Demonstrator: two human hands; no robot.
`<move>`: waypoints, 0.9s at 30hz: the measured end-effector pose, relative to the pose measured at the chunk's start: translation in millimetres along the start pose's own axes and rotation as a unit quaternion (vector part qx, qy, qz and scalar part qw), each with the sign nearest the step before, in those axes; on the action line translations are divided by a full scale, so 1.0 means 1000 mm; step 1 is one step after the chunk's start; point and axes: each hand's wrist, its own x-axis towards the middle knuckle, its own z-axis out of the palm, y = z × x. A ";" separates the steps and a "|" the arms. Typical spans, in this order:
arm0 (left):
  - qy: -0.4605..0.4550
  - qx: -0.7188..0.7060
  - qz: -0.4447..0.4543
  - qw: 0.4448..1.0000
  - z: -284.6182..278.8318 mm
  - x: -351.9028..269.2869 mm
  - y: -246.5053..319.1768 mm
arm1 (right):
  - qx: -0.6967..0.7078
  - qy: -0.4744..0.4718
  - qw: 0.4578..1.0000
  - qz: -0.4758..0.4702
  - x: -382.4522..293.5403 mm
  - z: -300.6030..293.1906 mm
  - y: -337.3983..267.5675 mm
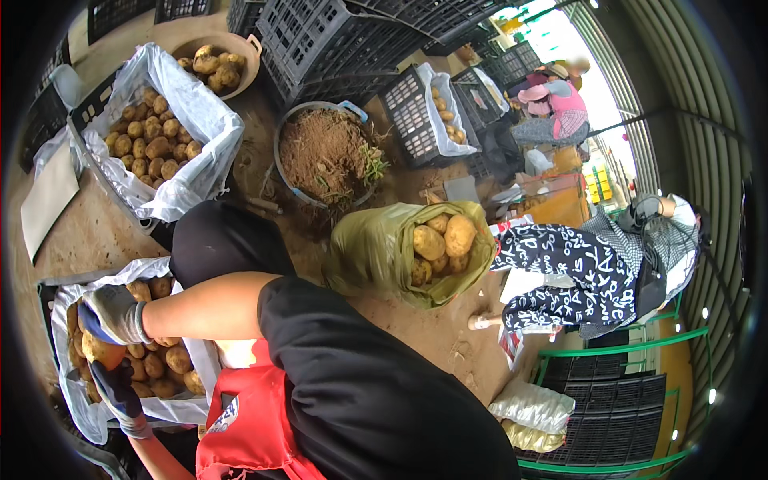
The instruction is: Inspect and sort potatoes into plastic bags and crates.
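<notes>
A potato point(102, 351) is held between my two gloved hands. My right hand point(113, 313), in a grey glove with a blue palm, grips it from the upper side of the picture. From below, the dark blue fingers of my left hand point(118, 389) close against the same potato. Both hands are over a dark crate with a white plastic liner point(159, 413), which holds many potatoes point(153, 365). My right forearm and the liner hide part of this crate.
Another lined crate point(189, 186) of potatoes stands beside my black-clad knee point(228, 240). Around are a tub point(281, 174) of soil and plant scraps, an olive bag point(372, 240) of potatoes, a bowl point(251, 66) of potatoes and stacked black crates point(306, 45). Other people point(570, 270) are at the right.
</notes>
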 end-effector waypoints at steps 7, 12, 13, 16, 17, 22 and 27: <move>0.046 -0.012 -0.019 0.999 0.064 -0.010 0.062 | 0.000 -0.208 0.975 0.076 -0.010 -0.024 -0.022; 0.076 -0.040 -0.006 0.996 0.072 -0.024 0.109 | 0.178 -0.174 0.966 0.065 -0.003 0.003 0.003; 0.061 -0.080 0.006 0.995 0.089 -0.009 0.126 | 0.468 -0.175 0.841 0.207 0.013 0.009 0.042; 0.061 -0.151 0.016 0.987 0.089 -0.001 0.132 | 0.324 -0.248 0.902 0.137 0.011 -0.047 0.005; 0.063 -0.160 0.005 0.985 0.088 -0.001 0.141 | 0.313 -0.308 0.893 0.095 0.012 -0.056 -0.001; 0.059 -0.200 0.020 0.978 0.081 -0.010 0.136 | 0.310 -0.356 0.875 0.106 0.004 -0.066 -0.040; 0.033 -0.262 -0.017 0.964 0.072 -0.016 0.134 | 0.368 -0.396 0.821 0.184 0.007 -0.063 -0.052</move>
